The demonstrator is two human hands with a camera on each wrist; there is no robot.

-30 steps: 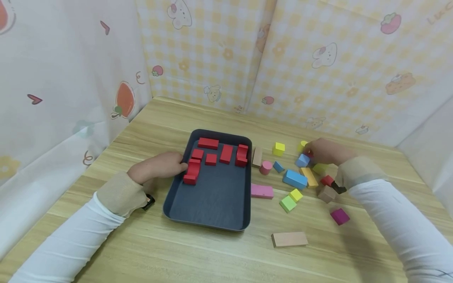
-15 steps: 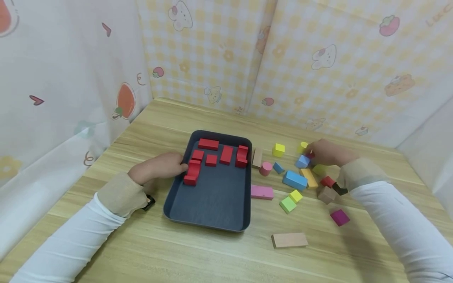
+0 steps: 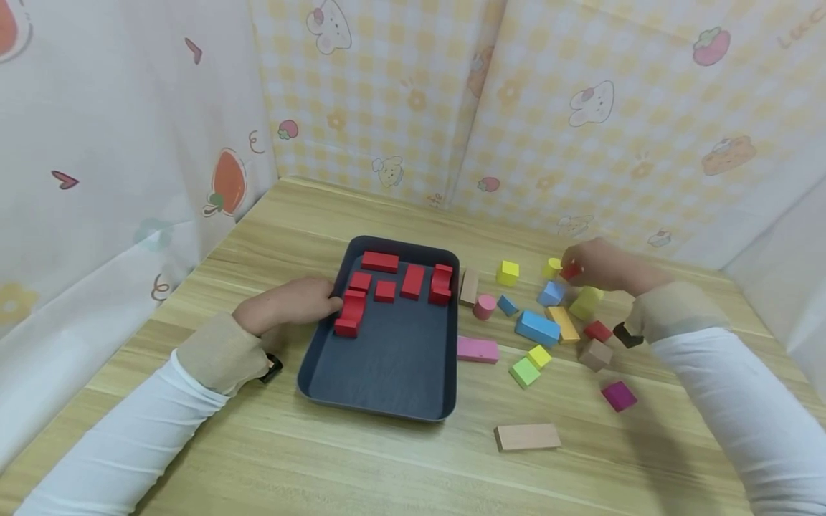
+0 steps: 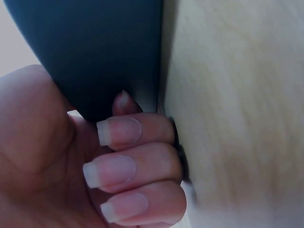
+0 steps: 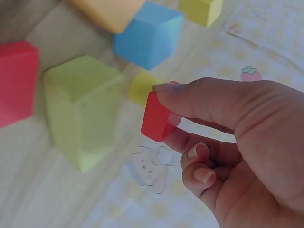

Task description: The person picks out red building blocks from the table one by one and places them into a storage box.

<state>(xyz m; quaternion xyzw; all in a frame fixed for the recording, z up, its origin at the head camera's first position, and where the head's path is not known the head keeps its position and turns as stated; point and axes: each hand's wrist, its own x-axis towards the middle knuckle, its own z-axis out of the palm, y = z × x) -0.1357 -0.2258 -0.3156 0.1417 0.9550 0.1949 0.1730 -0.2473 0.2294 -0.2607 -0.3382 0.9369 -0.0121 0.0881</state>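
Observation:
My left hand (image 3: 287,307) grips the left rim of a dark grey tray (image 3: 381,412), thumb over the edge. In the left wrist view its other fingers (image 4: 142,166) curl beside the tray's outer wall (image 4: 95,42). Several red blocks (image 3: 380,262) lie in the tray's far and left parts. At the far right, my right hand (image 3: 603,264) pinches a small red block (image 5: 159,116) between thumb and fingers, above the table. Close to that hand are a yellow cylinder (image 3: 551,268), a light blue block (image 3: 551,293) and an olive-green block (image 5: 85,114).
Right of the tray lie loose blocks: a blue one (image 3: 538,327), a pink bar (image 3: 478,350), another red block (image 3: 598,330), a magenta block (image 3: 619,395) and a plain wooden one (image 3: 528,437). A patterned cloth (image 3: 548,143) hangs behind the table.
My right hand has risen from among the blocks with the red block, moving slightly right and uncovering more of the olive-green block. The left hand and tray look unmoved.

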